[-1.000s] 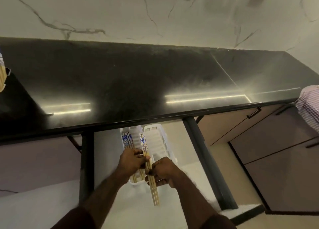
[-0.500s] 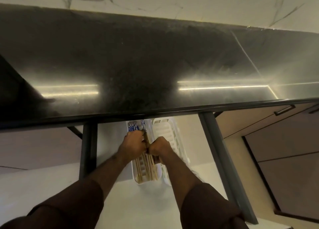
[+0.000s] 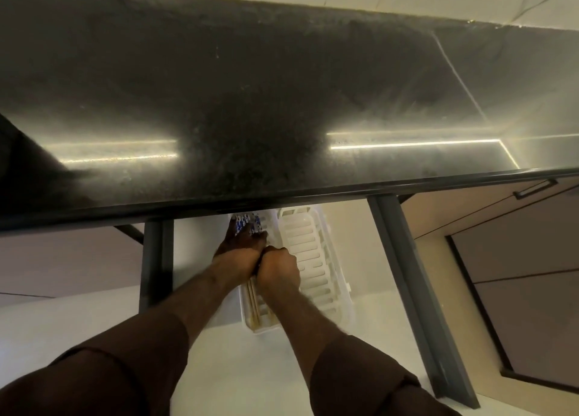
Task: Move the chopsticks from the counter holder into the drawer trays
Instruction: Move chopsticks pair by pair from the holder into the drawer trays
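Under the counter edge the drawer (image 3: 219, 368) stands pulled out, with two white slatted trays side by side. Wooden chopsticks (image 3: 253, 302) with blue patterned tops lie lengthwise in the left tray (image 3: 244, 313). My left hand (image 3: 239, 249) reaches over the tray's far end, its fingers stretched onto the patterned tops. Beside it, touching, my right hand (image 3: 279, 268) is curled over the middle of the chopsticks and hides them there. The right tray (image 3: 310, 252) shows only its slats. The counter holder is out of view.
The black stone counter (image 3: 282, 86) overhangs the drawer's far end. Grey drawer sides (image 3: 404, 274) run left and right of the trays. Beige cabinet fronts with a dark handle (image 3: 535, 188) stand at the right.
The chopsticks that my right hand held up above the tray now lie down in the left tray. Both hands moved forward toward the tray's far end, and my view tilted further down.
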`<move>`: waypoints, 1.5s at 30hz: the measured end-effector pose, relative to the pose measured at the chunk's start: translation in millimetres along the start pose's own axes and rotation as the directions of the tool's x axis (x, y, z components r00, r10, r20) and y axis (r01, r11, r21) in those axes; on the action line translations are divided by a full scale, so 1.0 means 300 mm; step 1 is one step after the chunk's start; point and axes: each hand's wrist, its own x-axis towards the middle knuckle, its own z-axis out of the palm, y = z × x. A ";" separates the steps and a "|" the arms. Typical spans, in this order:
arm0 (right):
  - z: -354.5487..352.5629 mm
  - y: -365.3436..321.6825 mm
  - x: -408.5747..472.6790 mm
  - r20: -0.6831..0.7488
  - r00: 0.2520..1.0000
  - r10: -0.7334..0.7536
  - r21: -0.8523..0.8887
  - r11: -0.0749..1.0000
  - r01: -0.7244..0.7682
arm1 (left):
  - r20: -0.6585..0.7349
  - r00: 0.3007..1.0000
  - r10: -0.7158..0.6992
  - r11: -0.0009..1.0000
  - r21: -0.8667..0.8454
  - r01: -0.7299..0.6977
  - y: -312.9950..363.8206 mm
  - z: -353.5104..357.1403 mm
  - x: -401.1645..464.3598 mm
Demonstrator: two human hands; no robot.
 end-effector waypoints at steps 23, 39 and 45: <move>0.051 0.020 -0.038 0.028 0.999 0.037 -0.009 0.999 -0.037 | 0.082 0.991 0.109 0.876 0.462 -0.135 -0.027 0.008 0.017; 0.050 0.079 -0.081 -0.033 0.980 -0.195 -0.096 0.977 0.191 | 0.105 0.947 0.304 0.741 0.599 -0.304 -0.039 0.016 0.005; 0.014 0.070 -0.089 -0.164 0.961 -0.222 -0.073 0.974 0.213 | 0.168 0.911 0.376 0.678 0.621 -0.394 -0.055 0.019 0.025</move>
